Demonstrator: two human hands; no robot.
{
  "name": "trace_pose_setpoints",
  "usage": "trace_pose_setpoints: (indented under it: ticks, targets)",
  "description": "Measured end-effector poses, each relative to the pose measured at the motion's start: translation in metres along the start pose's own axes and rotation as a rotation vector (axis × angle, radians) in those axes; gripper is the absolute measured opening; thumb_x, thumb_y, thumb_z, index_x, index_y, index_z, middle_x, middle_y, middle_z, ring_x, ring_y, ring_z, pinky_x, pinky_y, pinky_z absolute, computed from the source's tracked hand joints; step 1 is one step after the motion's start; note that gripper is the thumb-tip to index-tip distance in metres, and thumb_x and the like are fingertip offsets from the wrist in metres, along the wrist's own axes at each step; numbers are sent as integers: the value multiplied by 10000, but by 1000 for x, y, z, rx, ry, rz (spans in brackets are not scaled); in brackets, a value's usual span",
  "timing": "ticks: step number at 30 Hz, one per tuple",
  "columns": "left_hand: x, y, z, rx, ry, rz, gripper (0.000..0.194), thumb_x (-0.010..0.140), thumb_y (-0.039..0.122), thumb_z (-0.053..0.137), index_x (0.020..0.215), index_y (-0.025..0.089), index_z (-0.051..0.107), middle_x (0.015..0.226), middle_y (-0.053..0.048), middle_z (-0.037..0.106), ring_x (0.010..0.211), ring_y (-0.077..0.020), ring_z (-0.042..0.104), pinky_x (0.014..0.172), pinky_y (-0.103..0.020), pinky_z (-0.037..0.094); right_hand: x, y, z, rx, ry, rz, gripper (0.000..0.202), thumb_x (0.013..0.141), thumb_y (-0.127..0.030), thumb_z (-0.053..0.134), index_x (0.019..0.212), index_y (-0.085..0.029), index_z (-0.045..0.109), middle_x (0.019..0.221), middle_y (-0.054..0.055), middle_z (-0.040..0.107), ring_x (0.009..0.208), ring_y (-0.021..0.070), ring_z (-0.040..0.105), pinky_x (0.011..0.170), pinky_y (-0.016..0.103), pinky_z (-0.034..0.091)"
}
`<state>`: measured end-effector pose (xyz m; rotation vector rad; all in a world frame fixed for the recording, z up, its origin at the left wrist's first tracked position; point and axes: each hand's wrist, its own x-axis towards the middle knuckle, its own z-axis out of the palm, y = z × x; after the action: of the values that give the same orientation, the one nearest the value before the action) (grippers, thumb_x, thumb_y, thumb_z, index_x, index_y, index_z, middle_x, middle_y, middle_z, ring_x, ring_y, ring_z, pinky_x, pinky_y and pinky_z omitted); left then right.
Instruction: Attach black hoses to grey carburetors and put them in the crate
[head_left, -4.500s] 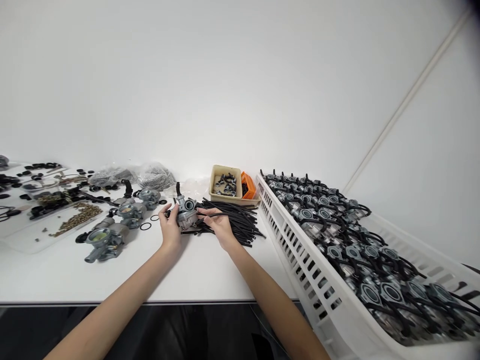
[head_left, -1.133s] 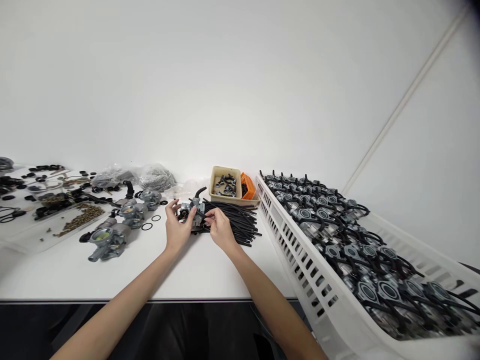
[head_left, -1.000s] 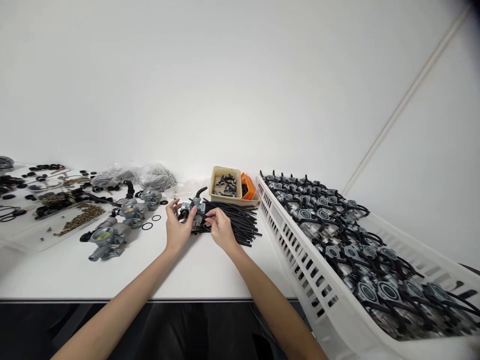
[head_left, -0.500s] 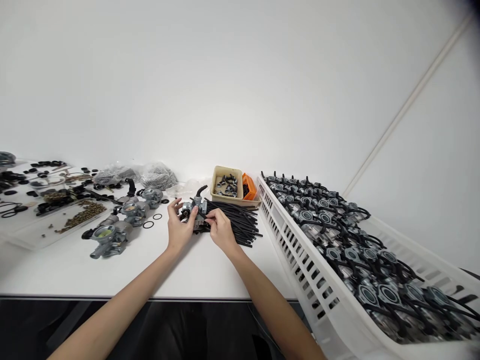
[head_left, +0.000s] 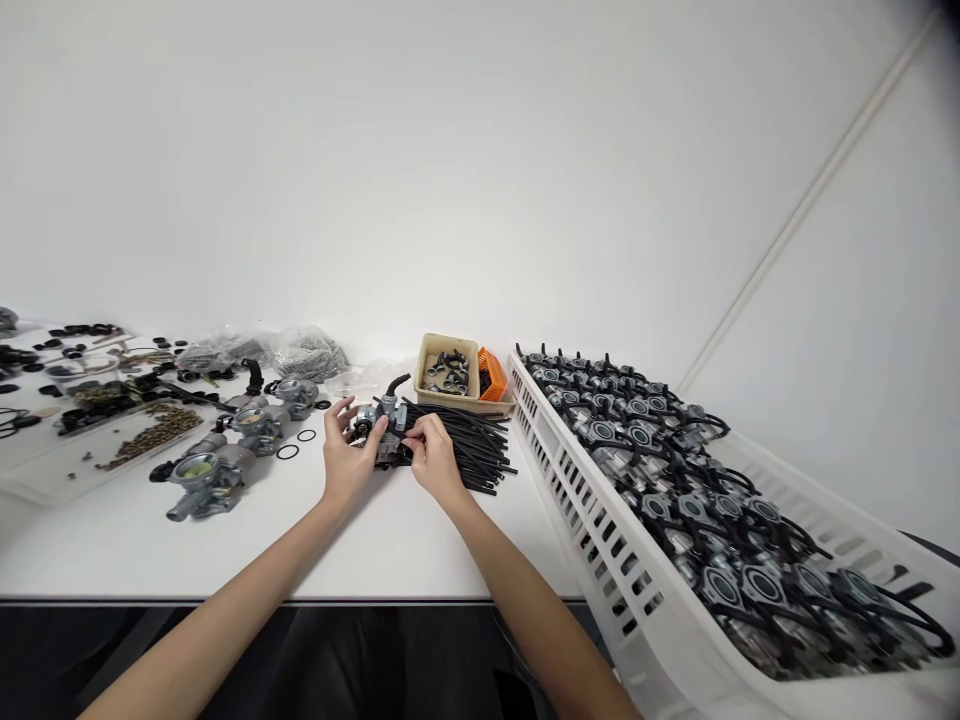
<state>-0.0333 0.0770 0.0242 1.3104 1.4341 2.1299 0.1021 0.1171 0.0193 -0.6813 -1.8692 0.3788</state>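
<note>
A metal carburetor (head_left: 389,412) with a black bent tube on top stands upright at the middle of the white table. My left hand (head_left: 351,455) grips it from the left, thumb on its front. On its right side, my right hand (head_left: 433,455) is pinched close against the body; whatever lies between those fingertips is too small to make out. Black rubber hoses (head_left: 480,445) lie in a loose pile just behind and right of my right hand.
A white crate (head_left: 622,540) full of carburetors fills the right. Behind the hoses sit a beige bin (head_left: 427,365) and an orange basket (head_left: 491,375). More carburetors (head_left: 202,480), black rings (head_left: 288,452) and a tray of brass parts (head_left: 45,470) lie left.
The whole view has shifted slightly, so the table items appear a little further left. Both hands stay on the carburetor in nearly the same pose.
</note>
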Motion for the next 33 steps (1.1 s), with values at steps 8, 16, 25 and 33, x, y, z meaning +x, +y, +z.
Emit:
trace_pose_setpoints:
  ticks: [8,16,25,33]
  targets:
    - [3,-3,-2,-64,-83,-142,547,770,494,644,1221,252,452,1169,-88,556,971,-197,586,721,-280,491,1,-6,-7,46,-57,-9,107,807,-94,557,774,-195,542,883,43,539,884,187,532,833,332,437]
    - [7,-14,-2,-175,-93,-250,453,809,534,564,1154,241,536,1137,-67,569,1045,-218,549,842,-328,457,5,-14,-16,266,-5,164,438,745,-343,710,1125,-212,536,1132,84,574,995,205,565,845,337,468]
    - [0,0,0,-52,-258,-117,472,811,505,574,1180,219,500,901,-32,599,776,-175,579,731,-310,467,-1,-7,0,451,-127,282,810,682,-384,772,1386,-242,397,1272,103,562,1207,238,518,1039,386,392]
    - [1,2,-1,-27,-242,-101,448,809,496,568,1156,218,511,1030,-59,590,888,-199,572,820,-337,451,2,-2,-2,543,-178,288,842,681,-397,772,1412,-210,397,1313,115,553,1210,237,526,1047,374,398]
